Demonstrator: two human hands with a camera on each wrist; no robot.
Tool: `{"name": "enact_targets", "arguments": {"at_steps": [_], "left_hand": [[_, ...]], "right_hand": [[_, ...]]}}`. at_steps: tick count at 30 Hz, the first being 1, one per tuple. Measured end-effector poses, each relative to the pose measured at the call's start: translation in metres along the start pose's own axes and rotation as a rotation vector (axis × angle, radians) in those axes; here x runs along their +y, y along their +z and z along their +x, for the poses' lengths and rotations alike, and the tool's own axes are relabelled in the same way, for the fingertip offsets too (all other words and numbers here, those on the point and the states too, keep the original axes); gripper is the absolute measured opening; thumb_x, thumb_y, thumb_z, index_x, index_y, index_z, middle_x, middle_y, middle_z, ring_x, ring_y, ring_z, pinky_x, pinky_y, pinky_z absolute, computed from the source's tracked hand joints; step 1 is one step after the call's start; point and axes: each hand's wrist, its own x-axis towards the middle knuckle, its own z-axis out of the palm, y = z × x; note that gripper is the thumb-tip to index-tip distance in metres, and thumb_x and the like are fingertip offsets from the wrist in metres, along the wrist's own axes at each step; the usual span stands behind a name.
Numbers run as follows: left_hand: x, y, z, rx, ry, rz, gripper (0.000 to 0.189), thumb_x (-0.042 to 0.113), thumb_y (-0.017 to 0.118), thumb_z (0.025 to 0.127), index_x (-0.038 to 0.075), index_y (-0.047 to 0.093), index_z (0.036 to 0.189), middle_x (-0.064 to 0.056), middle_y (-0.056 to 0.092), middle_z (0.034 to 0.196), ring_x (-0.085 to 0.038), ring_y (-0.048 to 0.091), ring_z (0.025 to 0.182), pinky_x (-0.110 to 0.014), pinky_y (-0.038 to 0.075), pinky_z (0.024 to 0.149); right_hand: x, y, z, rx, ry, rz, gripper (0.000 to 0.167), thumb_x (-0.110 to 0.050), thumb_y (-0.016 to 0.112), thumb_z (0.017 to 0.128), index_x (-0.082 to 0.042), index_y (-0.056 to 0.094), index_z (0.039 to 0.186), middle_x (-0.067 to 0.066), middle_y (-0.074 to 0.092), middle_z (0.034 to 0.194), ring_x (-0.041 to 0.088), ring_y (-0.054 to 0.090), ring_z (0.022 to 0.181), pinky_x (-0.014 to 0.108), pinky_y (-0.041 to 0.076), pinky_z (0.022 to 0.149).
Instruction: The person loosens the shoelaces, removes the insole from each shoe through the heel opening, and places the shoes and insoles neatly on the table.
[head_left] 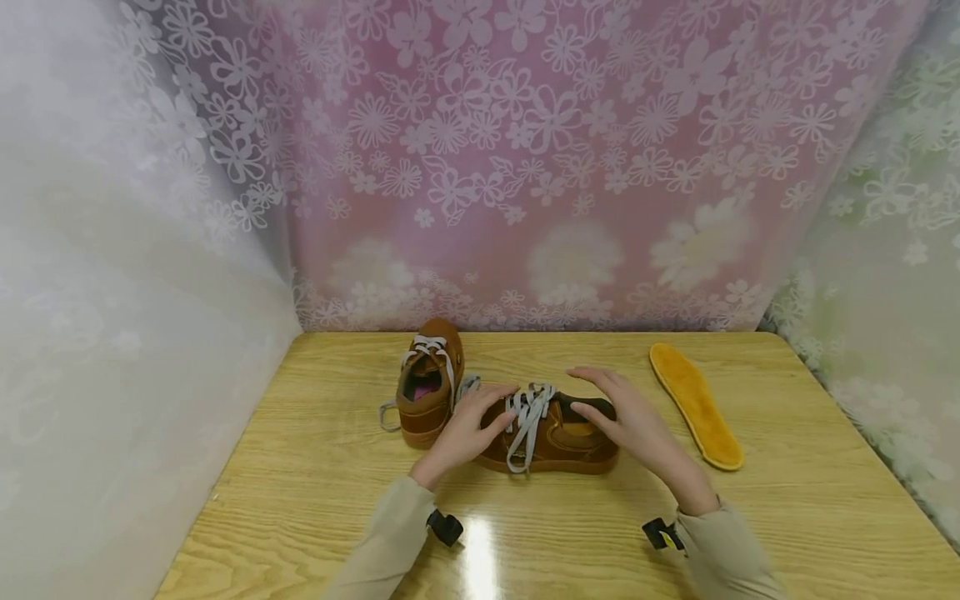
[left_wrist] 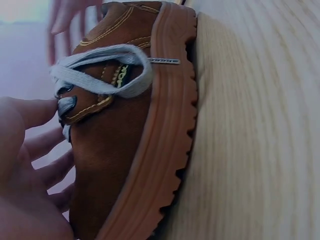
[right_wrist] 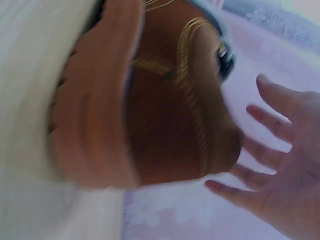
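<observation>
A brown sneaker (head_left: pixel 551 450) with grey laces (head_left: pixel 531 412) lies on its sole across the table, toe to the left. My left hand (head_left: pixel 476 421) holds its front part, the thumb by the laces and the fingers over the far side; the left wrist view shows the thumb tip at the lace holes. Around the heel, my right hand (head_left: pixel 630 417) is spread with its fingers apart. In the right wrist view its fingers (right_wrist: pixel 280 97) stand beside the heel (right_wrist: pixel 200 135) and grip nothing; some fingertips are hidden behind it or close to it.
A second brown sneaker (head_left: pixel 431 392) stands at the left, toe to the back, with a pink patch inside. To the right lies an orange-yellow insole (head_left: pixel 697 404). Flowered cloth (head_left: pixel 525 167) hangs behind the wooden table (head_left: pixel 315 467) and along both sides.
</observation>
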Motion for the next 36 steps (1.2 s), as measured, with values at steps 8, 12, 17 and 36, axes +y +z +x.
{"name": "enact_targets", "arguments": {"at_steps": [8,12,17,36], "left_hand": [[-0.002,0.002,0.0,-0.042,-0.027,0.033,0.052,0.039,0.054,0.106,0.018,0.045,0.153,-0.004,0.046,0.155,-0.027,0.039,0.145,-0.068,0.009,0.119],[-0.003,0.003,0.0,-0.053,-0.025,0.036,0.054,0.039,0.056,0.105,0.018,0.045,0.154,-0.003,0.046,0.155,-0.027,0.04,0.145,-0.068,0.009,0.119],[-0.004,0.004,0.0,-0.047,-0.031,0.031,0.053,0.039,0.056,0.105,0.02,0.045,0.154,-0.002,0.047,0.155,-0.026,0.04,0.144,-0.067,0.009,0.119],[-0.005,0.005,-0.001,-0.037,-0.059,0.06,0.054,0.045,0.053,0.105,0.023,0.044,0.154,0.003,0.046,0.155,-0.023,0.037,0.146,-0.062,0.009,0.121]], "right_hand": [[-0.023,0.017,0.023,0.051,-0.36,-0.147,0.043,-0.012,0.085,0.081,-0.011,0.071,0.121,0.01,0.065,0.126,0.034,0.056,0.124,0.053,0.049,0.101],[-0.022,0.025,0.024,0.045,-0.386,-0.181,0.036,-0.011,0.088,0.077,-0.013,0.073,0.11,0.012,0.063,0.123,0.032,0.057,0.119,0.049,0.053,0.095],[-0.019,0.023,0.024,0.115,-0.409,-0.109,0.026,0.001,0.084,0.079,-0.014,0.071,0.096,0.01,0.065,0.113,0.029,0.059,0.109,0.044,0.056,0.086],[-0.029,0.03,0.024,0.125,-0.266,-0.292,0.018,-0.023,0.078,0.091,-0.012,0.068,0.102,0.011,0.064,0.12,0.033,0.061,0.112,0.048,0.053,0.094]]}}
